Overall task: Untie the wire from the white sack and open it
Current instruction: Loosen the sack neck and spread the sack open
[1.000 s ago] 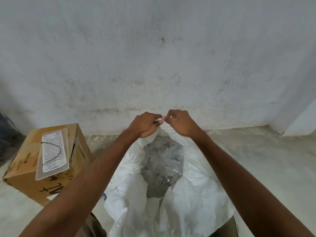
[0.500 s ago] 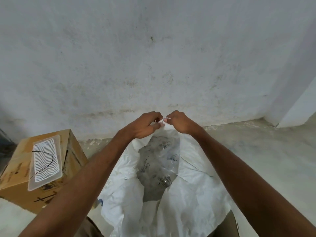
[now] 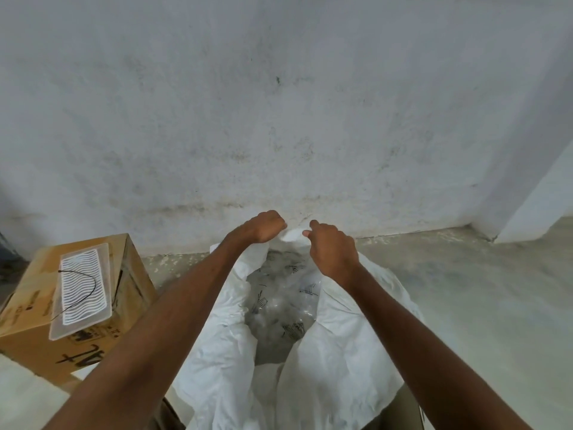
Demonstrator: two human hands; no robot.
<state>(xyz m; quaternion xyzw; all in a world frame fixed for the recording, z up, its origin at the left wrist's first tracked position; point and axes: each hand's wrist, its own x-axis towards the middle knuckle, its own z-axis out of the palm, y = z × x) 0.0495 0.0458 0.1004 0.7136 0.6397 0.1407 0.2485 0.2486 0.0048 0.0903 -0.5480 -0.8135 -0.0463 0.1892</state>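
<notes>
The white sack (image 3: 341, 361) stands open in front of me on the floor, its mouth spread wide. Inside lie several clear plastic packets (image 3: 279, 302) with dark print. My left hand (image 3: 263, 228) grips the sack's far rim with curled fingers. My right hand (image 3: 333, 251) pinches the same far rim a little to the right. A strip of white rim shows between the two hands. A thin black wire (image 3: 81, 288) lies in a loop on a white ribbed panel on the box at my left.
A brown cardboard box (image 3: 130, 283) stands at the left with a white ribbed panel (image 3: 82, 290) on top. A stained grey wall (image 3: 279, 119) rises just behind the sack. Bare concrete floor (image 3: 480, 290) stretches to the right, toward a wall corner.
My hands have moved apart along the sack's far rim, and the mouth has spread wider. The view has shifted slightly.
</notes>
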